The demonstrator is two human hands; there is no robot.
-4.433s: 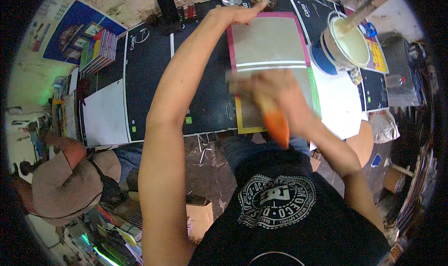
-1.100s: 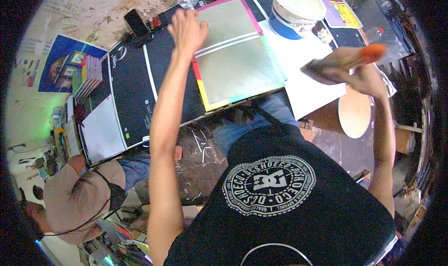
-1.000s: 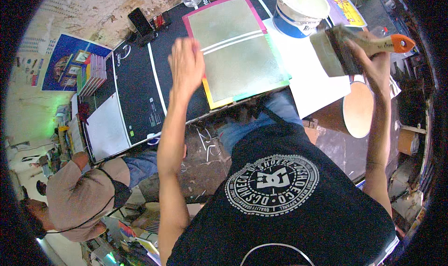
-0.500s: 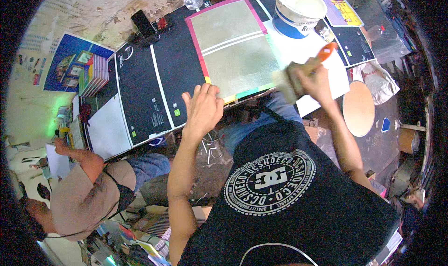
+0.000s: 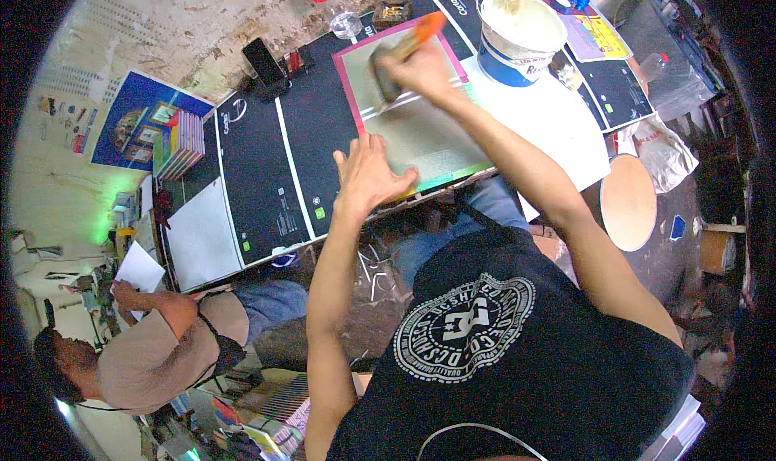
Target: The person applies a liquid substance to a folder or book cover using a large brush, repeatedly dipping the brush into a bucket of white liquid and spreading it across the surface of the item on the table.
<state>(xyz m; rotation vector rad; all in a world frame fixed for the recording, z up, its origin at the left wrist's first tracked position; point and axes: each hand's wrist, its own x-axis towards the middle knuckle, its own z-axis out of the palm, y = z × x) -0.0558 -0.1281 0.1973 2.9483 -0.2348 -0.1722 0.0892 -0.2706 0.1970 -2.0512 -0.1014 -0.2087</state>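
A grey board [image 5: 428,133] with pink, yellow and green edging and white stripes across it lies on the black worktop. My right hand [image 5: 422,69] is closed round a wide paintbrush [image 5: 386,77] with an orange handle, its bristles on the board's far left part. Motion blurs the brush. At the board's near left corner, my left hand [image 5: 372,174] rests with its fingers flat and its thumb apart, holding nothing. To the right of the board stands a white and blue bucket [image 5: 508,69] of creamy paste, with a pale stick upright in it.
White sheets [image 5: 558,121] lie under and beside the bucket. Along the wall are a phone [image 5: 263,61] and a plastic bottle [image 5: 343,24]. At the left, stacked books [image 5: 182,145] stand near a person [image 5: 162,348] holding a white sheet. A round wooden stool [image 5: 629,202] stands at the right.
My right hand has carried the brush leftward from beyond the board's right edge onto its far left part. My left hand's thumb has spread out. The other person has raised the white sheet.
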